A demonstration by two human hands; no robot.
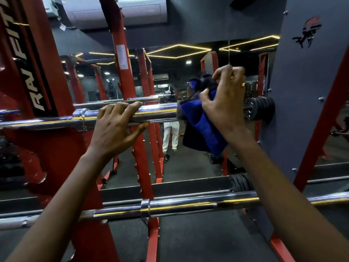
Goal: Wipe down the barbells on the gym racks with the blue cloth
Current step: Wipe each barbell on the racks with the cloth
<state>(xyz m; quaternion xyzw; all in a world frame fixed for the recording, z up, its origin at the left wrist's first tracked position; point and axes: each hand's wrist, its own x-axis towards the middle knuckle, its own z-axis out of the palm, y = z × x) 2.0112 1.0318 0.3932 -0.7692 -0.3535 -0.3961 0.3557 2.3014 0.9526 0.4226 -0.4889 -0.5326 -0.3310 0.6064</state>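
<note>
Red rack (60,152): fills the left side. A broad upright carries a black stripe with white lettering, only partly legible. Slimmer red posts stand further in.

Mirror (188,167): on the wall behind the rack. It reflects more red posts, yellow ceiling light strips and a standing person in light trousers.

Grey pillar (302,91): right of the mirror, with a red and blue logo near its top. A stack of black weight plates (260,108) sits on a peg at its left edge.

Lower barbell (188,204): chrome, and lies level across the rack at its lower tier. Both forearms cross in front of it and neither hand touches it.

Upper barbell (160,112): chrome, lying across the rack's upper tier. Its collar (83,118) is just right of the broad upright, and its thick sleeve runs right from there.

Blue cloth (204,127): bunched over the right end of the upper barbell's sleeve. It hides the tip of the bar, and a long fold hangs down below the bar.

Left hand (117,127): on the sleeve, just right of the collar. The fingers are curled over the top of the bar with the thumb underneath, a full grip.

Right hand (226,103): at the cloth-covered end, with fingers and thumb closed on the bunched cloth. Whether it squeezes the bar through the fabric I cannot tell.

Ring (243,84): gold, on a finger of the right hand.
</note>
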